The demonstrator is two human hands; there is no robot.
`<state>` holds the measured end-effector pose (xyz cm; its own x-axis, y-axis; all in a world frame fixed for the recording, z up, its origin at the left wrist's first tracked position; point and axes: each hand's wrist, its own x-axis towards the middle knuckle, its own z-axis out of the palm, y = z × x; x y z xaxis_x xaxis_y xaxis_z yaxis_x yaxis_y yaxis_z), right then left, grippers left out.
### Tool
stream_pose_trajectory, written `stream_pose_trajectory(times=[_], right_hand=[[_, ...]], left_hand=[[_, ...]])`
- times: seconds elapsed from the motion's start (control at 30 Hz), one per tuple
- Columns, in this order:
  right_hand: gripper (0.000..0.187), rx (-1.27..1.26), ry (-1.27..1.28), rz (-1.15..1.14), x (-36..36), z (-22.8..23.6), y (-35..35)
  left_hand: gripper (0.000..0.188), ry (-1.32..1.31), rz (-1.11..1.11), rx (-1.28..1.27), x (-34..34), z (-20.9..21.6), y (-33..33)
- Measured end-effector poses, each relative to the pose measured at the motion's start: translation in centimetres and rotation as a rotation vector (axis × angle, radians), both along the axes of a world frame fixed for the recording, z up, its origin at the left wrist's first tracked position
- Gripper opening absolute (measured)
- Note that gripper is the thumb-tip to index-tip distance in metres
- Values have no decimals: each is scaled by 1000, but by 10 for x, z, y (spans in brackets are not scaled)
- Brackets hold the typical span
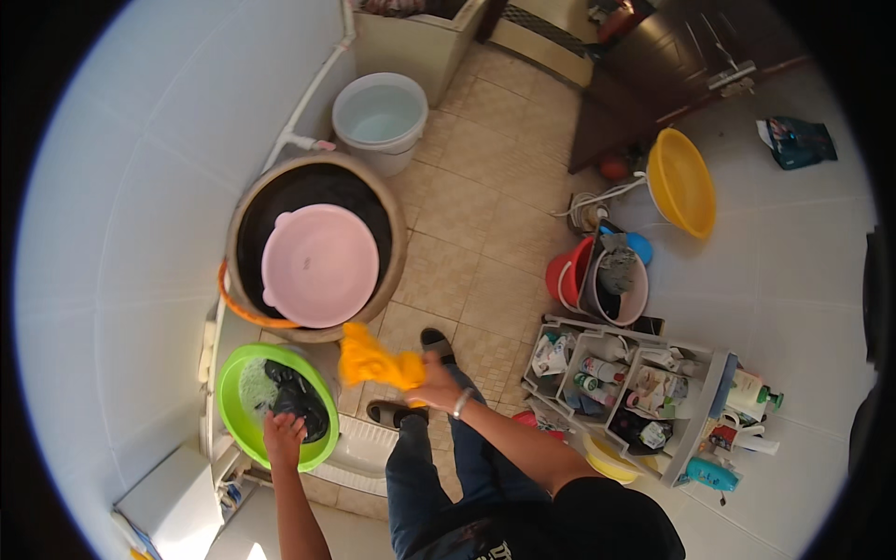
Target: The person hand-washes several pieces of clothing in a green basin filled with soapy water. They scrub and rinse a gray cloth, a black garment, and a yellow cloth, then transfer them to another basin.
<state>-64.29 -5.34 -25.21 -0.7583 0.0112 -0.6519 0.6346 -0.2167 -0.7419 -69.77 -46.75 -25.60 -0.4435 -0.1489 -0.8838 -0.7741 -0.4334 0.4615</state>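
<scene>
At the lower left a bright green basin [227, 411] holds foamy water and a dark wet cloth [301, 403]. My left hand [284, 439] is over its near side, beside the dark cloth, fingers apart and nothing visible in them; whether the fingertips touch the cloth I cannot tell. In front of my legs, my right hand [435, 383] grips an orange-yellow cloth [375, 362] by one end. The rest of the cloth is bunched and stretches left toward the basins. A bracelet circles my right wrist.
A pink basin [322, 266] rests on a large dark-mouthed vat [397, 233]. Behind it stands a white bucket [381, 112] of water. To the right are a red bucket [569, 275], a drawer rack [691, 425] with bottles, and a wall-hung yellow basin [677, 182]. A squat toilet [362, 457] lies below.
</scene>
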Motion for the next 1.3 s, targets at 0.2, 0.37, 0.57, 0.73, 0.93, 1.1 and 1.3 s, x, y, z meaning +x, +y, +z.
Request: stream_pose_trajectory(times=[0.2, 0.37, 0.57, 0.73, 0.93, 1.1, 1.3], right_hand=[[70, 308, -84, -859, 67, 0, 181], [69, 546, -49, -1163, 99, -13, 301], [67, 973, -169, -1400, 113, -19, 395], [67, 959, -187, -1498, 126, 7, 451], [64, 916, 13, -1582, 138, 50, 497], [61, 1098, 386, -1563, 60, 127, 512], [62, 1148, 598, -1511, -2, 186, 604]], left_hand=[[36, -129, -83, -164, 34, -30, -16], [26, -245, -88, -356, 29, -31, 1], [20, -270, -249, -383, 11, -20, 21], [23, -296, -347, -431, -1, -23, 47], [15, -282, -389, -415, -7, -27, 78], [15, -244, -370, -436, -22, -26, 70], [11, -231, -421, -366, -29, -17, 56]])
